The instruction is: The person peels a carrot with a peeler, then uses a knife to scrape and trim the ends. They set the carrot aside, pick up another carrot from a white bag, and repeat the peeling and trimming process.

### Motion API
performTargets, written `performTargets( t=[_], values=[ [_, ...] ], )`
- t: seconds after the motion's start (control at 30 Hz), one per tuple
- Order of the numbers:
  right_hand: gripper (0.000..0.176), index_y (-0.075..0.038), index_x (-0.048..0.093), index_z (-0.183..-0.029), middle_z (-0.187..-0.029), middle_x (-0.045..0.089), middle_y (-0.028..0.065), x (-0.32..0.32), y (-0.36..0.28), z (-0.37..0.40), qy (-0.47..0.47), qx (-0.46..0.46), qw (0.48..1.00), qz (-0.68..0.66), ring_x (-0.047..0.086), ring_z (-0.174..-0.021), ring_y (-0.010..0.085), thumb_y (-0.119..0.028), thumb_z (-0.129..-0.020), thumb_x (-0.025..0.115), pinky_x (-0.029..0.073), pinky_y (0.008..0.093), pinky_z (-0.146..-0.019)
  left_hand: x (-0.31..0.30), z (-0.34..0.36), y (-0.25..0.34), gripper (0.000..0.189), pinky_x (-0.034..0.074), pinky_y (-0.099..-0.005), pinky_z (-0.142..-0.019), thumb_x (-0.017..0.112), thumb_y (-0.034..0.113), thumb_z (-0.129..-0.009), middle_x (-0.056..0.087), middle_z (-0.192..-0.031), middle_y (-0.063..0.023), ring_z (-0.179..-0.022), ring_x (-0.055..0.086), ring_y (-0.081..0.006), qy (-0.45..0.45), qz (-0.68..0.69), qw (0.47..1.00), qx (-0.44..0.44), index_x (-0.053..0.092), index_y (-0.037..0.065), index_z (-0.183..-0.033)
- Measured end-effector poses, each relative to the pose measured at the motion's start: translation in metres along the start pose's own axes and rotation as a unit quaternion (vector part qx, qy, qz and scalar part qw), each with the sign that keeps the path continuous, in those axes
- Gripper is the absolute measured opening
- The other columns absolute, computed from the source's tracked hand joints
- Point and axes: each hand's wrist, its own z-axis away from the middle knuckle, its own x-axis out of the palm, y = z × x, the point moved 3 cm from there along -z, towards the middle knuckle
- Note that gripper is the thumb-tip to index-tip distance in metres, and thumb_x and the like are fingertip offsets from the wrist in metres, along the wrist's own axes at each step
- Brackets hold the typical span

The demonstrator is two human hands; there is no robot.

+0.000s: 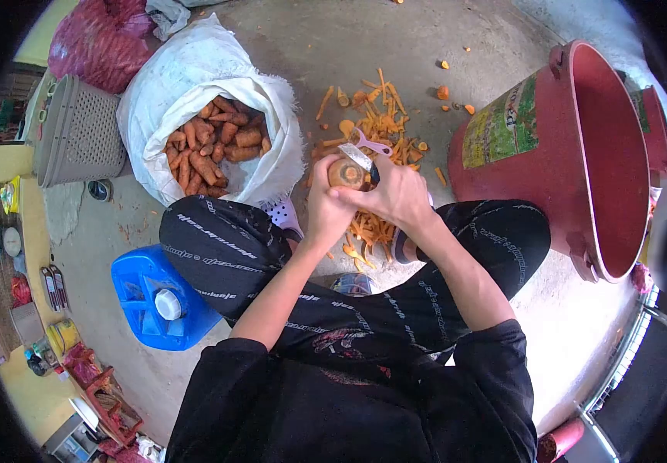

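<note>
My left hand (pixel 326 202): grasping carrot (pixel 346 174), best held firm. My right hand (pixel 401 193): clenched round knife (pixel 357 157), best angled shallow.

1. Carrot (pixel 346 174), one: sides covered by my left hand (pixel 326 202); length unseen.
2. Knife (pixel 357 157), one: handle mostly hidden in my right hand (pixel 399 193).
3. White sack (pixel 187 73): lower edge partly behind my knee (pixel 210 231); deeper contents hidden.
4. Red tub (pixel 518 154): inside bottom unseen; small label print illegible.
5. Second tub (pixel 657 135): largely hidden behind the first.
6. Grey shape (pixel 666 247), right: blurred, unidentified.
7. Container (pixel 353 284): partly covered by my trousers (pixel 395 309).
</note>
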Motion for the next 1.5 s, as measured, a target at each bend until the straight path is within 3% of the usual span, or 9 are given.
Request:
performTargets(
  t=[0.3, 0.9, 1.03, 1.13, 1.23, 1.3, 1.37, 1.43, 1.5],
  values=[
    [0.090, 0.006, 0.060, -0.078, -0.053, 0.058, 0.0200, 0.008, 0.002, -0.002, 0.048, -0.035, 0.998, 0.015, 0.065, -0.055, 0.0357, -0.082, -0.059, 0.059, 0.053, 0.0432, -0.052, 0.002, 0.000, -0.010, 0.057, 0.048, -0.0332, -0.082, 0.073, 0.004, -0.073, 0.060, -0.104, -0.0131, -0.094, 0.061, -0.0229, 0.018, -0.030, 0.999, 0.028, 0.041, 0.004, -0.120],
    [0.080, 0.006, 0.057, -0.068, -0.054, 0.057, 0.0228, 0.026, 0.001, 0.000, 0.015, -0.054, 0.998, -0.004, 0.063, -0.055, 0.0386, -0.074, -0.070, 0.057, 0.051, 0.0445, -0.051, 0.000, 0.005, -0.010, 0.060, 0.047, -0.0372, -0.082, 0.072, 0.006, -0.074, 0.056, -0.104, -0.0165, -0.094, 0.059, -0.0279, 0.018, -0.064, 0.997, 0.026, 0.034, 0.000, -0.121],
    [0.078, 0.002, 0.062, -0.070, -0.058, 0.060, 0.0230, 0.031, -0.004, 0.004, 0.012, -0.037, 0.999, -0.003, 0.065, -0.059, 0.0366, -0.075, -0.073, 0.052, 0.053, 0.0454, -0.056, 0.000, 0.006, -0.017, 0.060, 0.047, -0.0381, -0.082, 0.071, 0.005, -0.075, 0.054, -0.105, -0.0165, -0.094, 0.058, -0.0279, 0.011, -0.050, 0.999, 0.004, 0.034, 0.000, -0.121],
    [0.077, 0.003, 0.063, -0.071, -0.059, 0.060, 0.0234, 0.028, 0.000, -0.003, -0.021, -0.026, 0.999, -0.013, 0.065, -0.061, 0.0365, -0.074, -0.073, 0.053, 0.053, 0.0461, -0.059, -0.003, -0.001, -0.008, 0.061, 0.048, -0.0367, -0.081, 0.072, 0.004, -0.074, 0.053, -0.107, -0.0145, -0.097, 0.058, -0.0251, -0.043, -0.048, 0.998, -0.027, 0.034, 0.000, -0.122],
    [0.077, 0.004, 0.063, -0.073, -0.060, 0.060, 0.0234, 0.006, 0.007, -0.013, -0.091, -0.054, 0.992, -0.071, 0.065, -0.063, 0.0357, -0.073, -0.073, 0.054, 0.053, 0.0462, -0.061, -0.011, -0.008, -0.009, 0.063, 0.046, -0.0363, -0.086, 0.074, 0.013, -0.074, 0.054, -0.110, -0.0176, -0.101, 0.057, -0.0274, -0.148, 0.112, 0.981, -0.055, 0.036, 0.000, -0.123],
    [0.078, 0.004, 0.063, -0.073, -0.061, 0.060, 0.0234, -0.010, 0.004, -0.013, -0.112, -0.082, 0.982, -0.127, 0.065, -0.064, 0.0350, -0.073, -0.073, 0.055, 0.052, 0.0459, -0.061, -0.020, -0.016, 0.002, 0.063, 0.046, -0.0336, -0.087, 0.077, 0.015, -0.071, 0.058, -0.109, -0.0135, -0.101, 0.057, -0.0227, -0.202, 0.104, 0.972, -0.059, 0.042, 0.002, -0.122],
    [0.079, 0.004, 0.063, -0.072, -0.056, 0.059, 0.0213, -0.005, 0.006, -0.011, -0.050, -0.117, 0.989, -0.080, 0.064, -0.058, 0.0347, -0.075, -0.070, 0.056, 0.052, 0.0449, -0.057, -0.027, -0.024, 0.010, 0.060, 0.046, -0.0331, -0.086, 0.077, 0.015, -0.071, 0.059, -0.106, -0.0110, -0.099, 0.058, -0.0210, -0.292, 0.078, 0.948, -0.095, 0.045, 0.002, -0.120],
    [0.079, 0.003, 0.062, -0.069, -0.054, 0.058, 0.0199, -0.003, 0.003, -0.007, 0.055, -0.146, 0.988, 0.014, 0.063, -0.054, 0.0341, -0.076, -0.068, 0.056, 0.052, 0.0441, -0.053, -0.023, -0.024, 0.004, 0.058, 0.046, -0.0353, -0.086, 0.077, 0.015, -0.070, 0.061, -0.106, -0.0145, -0.101, 0.059, -0.0263, -0.233, 0.026, 0.968, -0.087, 0.047, 0.001, -0.118],
    [0.079, 0.002, 0.062, -0.068, -0.052, 0.057, 0.0186, 0.000, 0.000, -0.005, 0.072, -0.126, 0.989, 0.037, 0.063, -0.051, 0.0334, -0.077, -0.068, 0.056, 0.051, 0.0433, -0.050, -0.019, -0.019, 0.004, 0.057, 0.047, -0.0369, -0.086, 0.076, 0.015, -0.070, 0.060, -0.107, -0.0177, -0.102, 0.060, -0.0304, -0.159, -0.019, 0.986, -0.055, 0.046, 0.001, -0.117]
  ],
)
